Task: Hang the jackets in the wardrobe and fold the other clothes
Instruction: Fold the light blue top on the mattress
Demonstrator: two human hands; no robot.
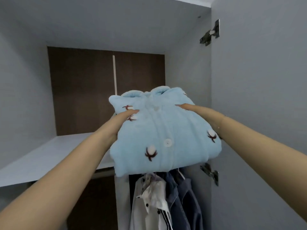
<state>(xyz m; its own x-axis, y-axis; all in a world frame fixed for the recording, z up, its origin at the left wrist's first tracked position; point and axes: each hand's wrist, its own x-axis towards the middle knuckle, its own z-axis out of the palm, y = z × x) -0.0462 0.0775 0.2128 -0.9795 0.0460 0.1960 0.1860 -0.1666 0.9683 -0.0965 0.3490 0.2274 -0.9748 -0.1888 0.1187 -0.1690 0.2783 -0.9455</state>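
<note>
A folded light-blue fleece top (162,130) with white buttons and small brown-and-white flower motifs is held up in front of the wardrobe's upper shelf (41,156). My left hand (116,123) grips its left side, thumb on top and fingers hidden underneath. On the other side my right hand (204,115) holds it the same way. The bundle hovers over the shelf's right end, its collar pointing into the compartment. Below the shelf hang a white jacket (151,201) and a dark denim jacket (186,200).
The grey wardrobe's right door (259,97) stands open, with metal hinges (210,33) at its edge. A dark brown back panel (83,90) closes the upper compartment. A vertical divider (122,203) separates the hanging section from the left part.
</note>
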